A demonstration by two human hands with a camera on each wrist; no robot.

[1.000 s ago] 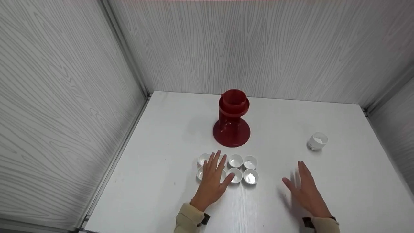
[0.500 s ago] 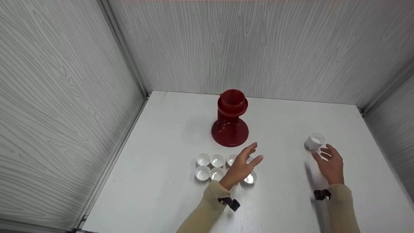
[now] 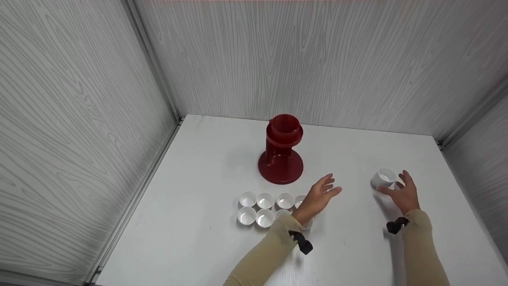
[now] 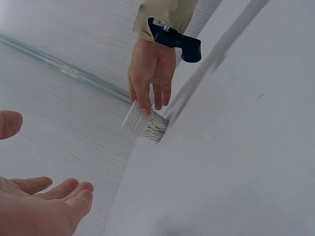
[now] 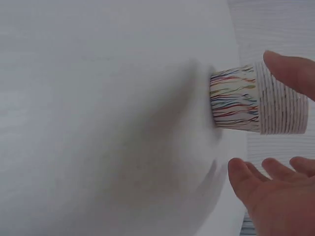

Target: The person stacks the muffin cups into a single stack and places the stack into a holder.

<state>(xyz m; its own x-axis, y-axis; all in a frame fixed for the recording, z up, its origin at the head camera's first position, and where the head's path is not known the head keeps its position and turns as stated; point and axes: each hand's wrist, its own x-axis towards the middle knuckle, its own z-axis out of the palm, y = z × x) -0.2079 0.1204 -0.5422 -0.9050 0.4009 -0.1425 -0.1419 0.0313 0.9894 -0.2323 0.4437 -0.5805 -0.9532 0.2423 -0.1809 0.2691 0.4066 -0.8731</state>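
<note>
A nested stack of paper cups [image 3: 383,178], white with coloured streaks near the base [image 5: 234,101], stands on the white table at the right. My right hand [image 3: 404,198] is around its near right side. In the right wrist view the thumb [image 5: 290,71] overlaps the stack's ribbed rims, while the other fingers [image 5: 241,177] are spread apart from it; whether the thumb touches cannot be told. Loosely extended, my left hand [image 3: 315,201] hovers above the right end of the small white cups [image 3: 247,215] and holds nothing. My left forearm hides part of those cups.
A red cylindrical stand with a round base [image 3: 279,171] is upright behind the rows of cups. Wood-grain panels [image 3: 278,59] enclose the back and sides of the white table [image 3: 190,190].
My left hand has moved right from over the cups' left half. My right hand has gone forward and right to the cup stack. The stack and red stand stay put.
</note>
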